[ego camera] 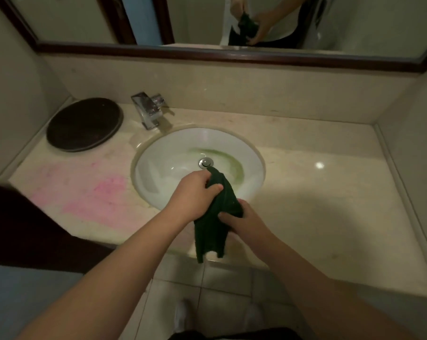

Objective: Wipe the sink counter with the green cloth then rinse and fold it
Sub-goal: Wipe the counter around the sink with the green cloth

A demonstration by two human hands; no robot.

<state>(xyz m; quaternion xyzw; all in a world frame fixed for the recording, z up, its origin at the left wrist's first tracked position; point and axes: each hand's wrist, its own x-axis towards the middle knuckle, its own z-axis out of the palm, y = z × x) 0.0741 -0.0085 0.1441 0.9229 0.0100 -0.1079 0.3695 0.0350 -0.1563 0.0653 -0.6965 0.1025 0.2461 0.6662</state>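
A dark green cloth [211, 231] hangs bunched over the front rim of the white sink [163, 163]. My left hand [195, 192] grips its upper end above the basin. My right hand [241, 219] clasps the cloth's middle from the right, just below the left hand. The cloth's lower end dangles past the counter's front edge. Green-tinted water streaks the basin around the metal drain [205, 162]. The beige stone counter [317, 192] surrounds the sink.
A chrome faucet [148, 110] stands at the back left of the basin. A dark round tray [84, 123] lies in the left rear corner. A pink stain [94, 192] covers the left counter. A framed mirror [207, 20] reflects the hands.
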